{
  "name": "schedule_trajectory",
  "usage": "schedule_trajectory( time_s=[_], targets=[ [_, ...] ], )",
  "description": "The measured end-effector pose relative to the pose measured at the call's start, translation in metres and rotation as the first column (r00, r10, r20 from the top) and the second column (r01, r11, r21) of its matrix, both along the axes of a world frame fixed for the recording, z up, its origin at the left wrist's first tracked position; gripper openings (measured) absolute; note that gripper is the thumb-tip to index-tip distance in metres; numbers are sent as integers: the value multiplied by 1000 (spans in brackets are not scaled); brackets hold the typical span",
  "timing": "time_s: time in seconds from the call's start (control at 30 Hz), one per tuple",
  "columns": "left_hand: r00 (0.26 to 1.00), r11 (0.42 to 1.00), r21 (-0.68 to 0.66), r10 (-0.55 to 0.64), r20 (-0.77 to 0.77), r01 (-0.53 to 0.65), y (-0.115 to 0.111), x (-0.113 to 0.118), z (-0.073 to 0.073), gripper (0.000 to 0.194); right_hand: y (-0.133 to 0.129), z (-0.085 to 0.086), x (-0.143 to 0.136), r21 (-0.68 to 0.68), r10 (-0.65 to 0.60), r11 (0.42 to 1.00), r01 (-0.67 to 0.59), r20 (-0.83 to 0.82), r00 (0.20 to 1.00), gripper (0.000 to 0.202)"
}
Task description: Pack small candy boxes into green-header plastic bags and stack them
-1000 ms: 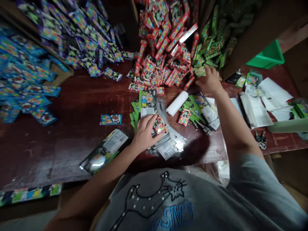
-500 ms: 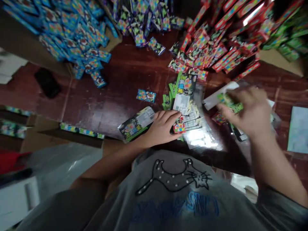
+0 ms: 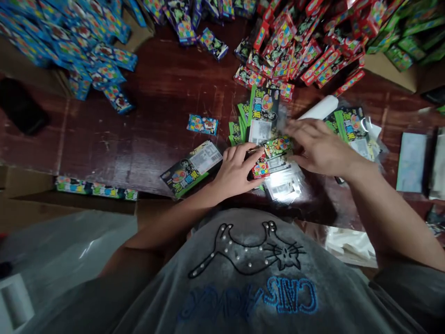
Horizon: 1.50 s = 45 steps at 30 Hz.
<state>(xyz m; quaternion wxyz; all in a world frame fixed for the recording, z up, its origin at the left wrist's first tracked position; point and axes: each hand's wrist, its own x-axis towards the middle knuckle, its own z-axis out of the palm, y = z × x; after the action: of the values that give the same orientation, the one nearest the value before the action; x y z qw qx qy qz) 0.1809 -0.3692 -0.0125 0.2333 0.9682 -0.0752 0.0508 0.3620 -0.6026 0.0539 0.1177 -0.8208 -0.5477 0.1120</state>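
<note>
My left hand (image 3: 233,172) is closed on a small red candy box (image 3: 260,168), with its fingertips at the upper end. My right hand (image 3: 321,146) grips the right end of a green candy box (image 3: 277,146), which lies against the red one. Beneath both boxes are clear plastic bags with printed cards (image 3: 262,111), fanned out and partly hidden. Left of my left hand lies a black and green card (image 3: 186,175) with a white label. A blue candy box (image 3: 202,125) rests alone just above it.
Heaps of blue boxes (image 3: 79,41), purple boxes (image 3: 184,25), red boxes (image 3: 288,51) and green boxes (image 3: 412,44) line the back. A white roll (image 3: 318,109) and bagged cards (image 3: 356,127) lie right. A dark phone-like object (image 3: 22,106) sits far left.
My right hand has come left with the green box, bringing it beside the red box. My left hand keeps its hold on the red box. The whole view has shifted slightly.
</note>
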Motion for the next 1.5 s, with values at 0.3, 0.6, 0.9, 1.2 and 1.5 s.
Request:
schedule_trajectory(
  time_s=[0.3, 0.6, 0.9, 1.2, 1.5],
  targets=[
    [994, 995, -45, 82, -70, -85, 6, 2, 0, 98, 8, -28, -33, 52, -165, 985, 167, -50, 985, 93],
    [994, 998, -40, 37, -107, -41, 22, -5, 8, 140, 27, -55, -18, 159, 184, 975, -155, -183, 966, 99],
    [900, 910, 103, 414, -140, -402, 92, -99, -9, 109, 71, -47, -43, 256, -32, 965, 52, -85, 996, 89],
    [964, 979, 32, 203, -170, -200, 107, -113, 3, 94, 117, -46, -75, 150, 331, 940, -308, -170, 928, 79],
    [964, 987, 27, 158, -215, -156, 124, -114, -12, 95, 111, -52, -58, 96, 347, 937, -335, -158, 924, 93]
  ],
)
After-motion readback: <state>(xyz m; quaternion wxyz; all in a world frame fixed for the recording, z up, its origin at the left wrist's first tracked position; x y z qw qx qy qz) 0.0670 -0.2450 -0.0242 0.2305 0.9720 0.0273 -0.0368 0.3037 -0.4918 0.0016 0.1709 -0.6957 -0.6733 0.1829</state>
